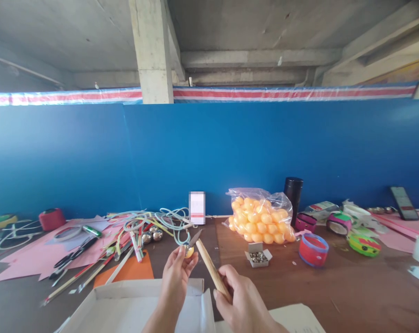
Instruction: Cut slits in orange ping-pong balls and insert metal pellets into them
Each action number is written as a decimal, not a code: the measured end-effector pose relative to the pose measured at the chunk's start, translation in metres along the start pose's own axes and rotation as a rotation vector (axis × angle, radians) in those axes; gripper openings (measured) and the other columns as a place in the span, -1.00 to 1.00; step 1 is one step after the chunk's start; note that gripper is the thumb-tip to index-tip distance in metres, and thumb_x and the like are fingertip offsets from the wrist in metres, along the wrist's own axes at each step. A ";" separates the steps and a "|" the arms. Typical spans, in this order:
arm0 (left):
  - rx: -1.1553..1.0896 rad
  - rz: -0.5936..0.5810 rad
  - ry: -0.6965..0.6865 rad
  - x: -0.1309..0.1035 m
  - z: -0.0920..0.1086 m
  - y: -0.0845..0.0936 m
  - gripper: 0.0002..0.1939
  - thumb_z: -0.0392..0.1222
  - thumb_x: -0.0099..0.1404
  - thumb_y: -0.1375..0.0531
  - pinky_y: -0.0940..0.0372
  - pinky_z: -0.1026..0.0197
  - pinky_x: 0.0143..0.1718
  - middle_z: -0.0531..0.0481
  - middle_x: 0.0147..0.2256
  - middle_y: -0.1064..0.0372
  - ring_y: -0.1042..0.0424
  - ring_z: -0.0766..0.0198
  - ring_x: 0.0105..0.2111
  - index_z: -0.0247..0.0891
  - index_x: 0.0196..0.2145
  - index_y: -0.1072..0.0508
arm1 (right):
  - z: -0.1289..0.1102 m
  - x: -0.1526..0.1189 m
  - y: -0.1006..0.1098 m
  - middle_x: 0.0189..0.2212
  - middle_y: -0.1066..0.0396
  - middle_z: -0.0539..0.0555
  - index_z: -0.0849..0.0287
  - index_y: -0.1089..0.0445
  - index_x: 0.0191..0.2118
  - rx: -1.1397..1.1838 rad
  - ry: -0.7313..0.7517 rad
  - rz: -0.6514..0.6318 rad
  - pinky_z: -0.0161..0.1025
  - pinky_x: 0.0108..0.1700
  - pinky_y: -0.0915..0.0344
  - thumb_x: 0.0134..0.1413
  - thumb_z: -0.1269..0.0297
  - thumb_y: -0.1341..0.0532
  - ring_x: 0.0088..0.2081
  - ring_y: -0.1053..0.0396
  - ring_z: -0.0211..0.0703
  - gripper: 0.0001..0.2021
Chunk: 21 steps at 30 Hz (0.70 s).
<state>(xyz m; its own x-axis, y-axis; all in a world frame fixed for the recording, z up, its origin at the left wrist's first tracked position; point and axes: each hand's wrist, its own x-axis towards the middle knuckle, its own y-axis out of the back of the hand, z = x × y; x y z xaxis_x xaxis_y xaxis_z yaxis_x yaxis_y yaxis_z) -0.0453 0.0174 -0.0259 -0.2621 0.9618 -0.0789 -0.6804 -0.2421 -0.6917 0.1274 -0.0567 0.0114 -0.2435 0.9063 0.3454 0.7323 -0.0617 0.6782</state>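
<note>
My left hand point(176, 270) pinches a small yellow ball point(189, 252) between thumb and fingers, above a white open box point(126, 307). A bit of shiny metal shows at the top of the ball. My right hand point(239, 293) is closed around the lower end of a light wooden handle point(211, 268), which slants up and left. A dark pointed metal piece point(195, 237) shows near the handle's upper end, just above the ball; how the two join is unclear.
A clear bag of orange balls point(260, 222) sits behind a small box of metal pieces point(259, 258). Tape rolls point(313, 249) and a black cylinder point(293, 196) stand at right. Cords point(171, 217), pink paper point(25, 254) and scissors point(74, 253) lie left.
</note>
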 end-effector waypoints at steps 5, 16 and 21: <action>0.009 0.004 -0.003 -0.001 0.001 -0.001 -0.87 -0.26 0.10 -0.22 -0.39 0.16 -0.32 -0.06 -0.44 -0.44 -0.50 0.21 -0.42 -0.32 -0.36 -0.37 | -0.001 0.000 0.001 -0.57 -0.24 -0.09 0.12 -0.15 -0.31 0.022 0.004 0.028 -0.43 -0.53 -0.06 -0.02 0.36 -0.07 -0.57 -0.17 -0.30 -0.90; 0.129 0.018 -0.058 -0.003 0.001 -0.003 -0.70 -0.14 0.05 -0.27 -0.38 0.21 -0.35 -0.02 -0.41 -0.40 -0.48 0.27 -0.43 -0.28 -0.26 -0.35 | -0.002 -0.001 0.001 -0.55 -0.27 -0.08 0.11 -0.14 -0.28 0.009 0.002 0.040 -0.43 -0.50 -0.10 0.00 0.35 -0.05 -0.55 -0.20 -0.28 -0.89; 0.124 0.022 -0.082 -0.001 0.001 -0.001 -0.70 -0.16 0.03 -0.28 -0.38 0.20 -0.34 0.00 -0.41 -0.38 -0.47 0.29 -0.45 -0.28 -0.27 -0.35 | 0.001 -0.001 -0.005 -0.59 -0.27 -0.10 0.10 -0.15 -0.32 -0.018 0.004 -0.006 -0.43 -0.51 -0.08 -0.04 0.38 -0.06 -0.58 -0.21 -0.29 -0.89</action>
<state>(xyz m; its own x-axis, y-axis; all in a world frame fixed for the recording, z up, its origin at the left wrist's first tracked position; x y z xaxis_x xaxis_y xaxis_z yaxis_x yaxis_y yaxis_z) -0.0451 0.0168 -0.0245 -0.3294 0.9437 -0.0302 -0.7517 -0.2815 -0.5964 0.1244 -0.0569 0.0068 -0.2505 0.9050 0.3438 0.7190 -0.0639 0.6921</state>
